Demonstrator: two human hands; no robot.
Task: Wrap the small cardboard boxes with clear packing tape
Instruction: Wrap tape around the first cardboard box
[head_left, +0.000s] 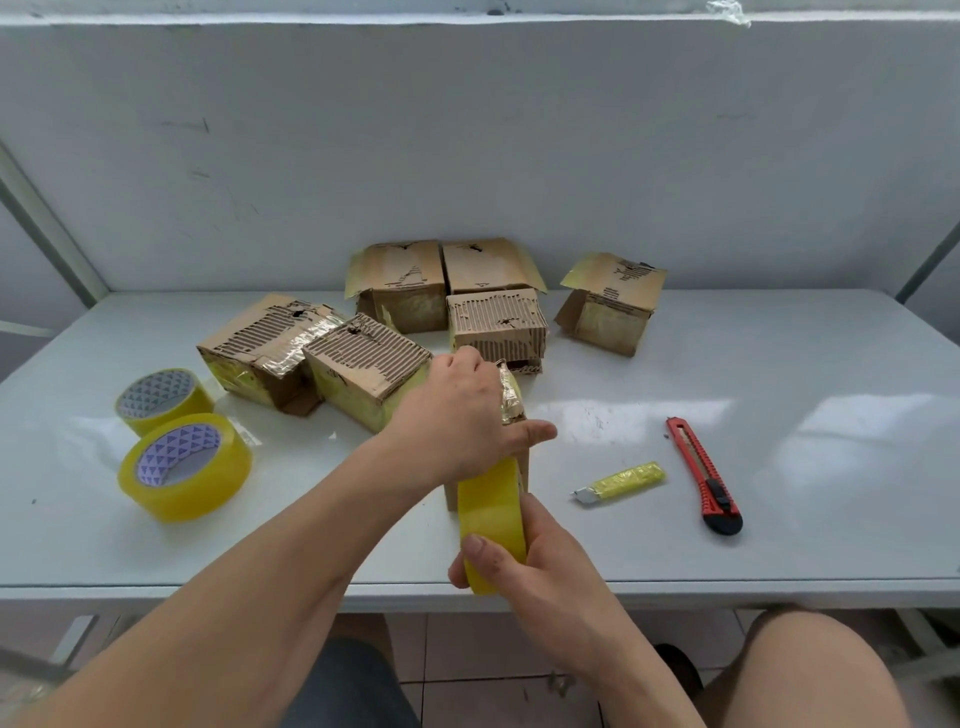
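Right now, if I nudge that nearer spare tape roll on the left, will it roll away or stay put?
The nearer tape roll looks tilted, leaning on the roll behind it, so a nudge would probably drop it flat, not send it rolling. The glossy table may let it slide. It looks rigid.

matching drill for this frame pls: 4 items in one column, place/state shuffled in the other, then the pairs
1. red utility knife
2. tape roll in use
3. two spare tape rolls
4. box being wrapped

A. gripped by right hand
B. lying on table, right side
C. under left hand
D. resting on table, left side

Pairs: 1-B, 2-A, 3-D, 4-C
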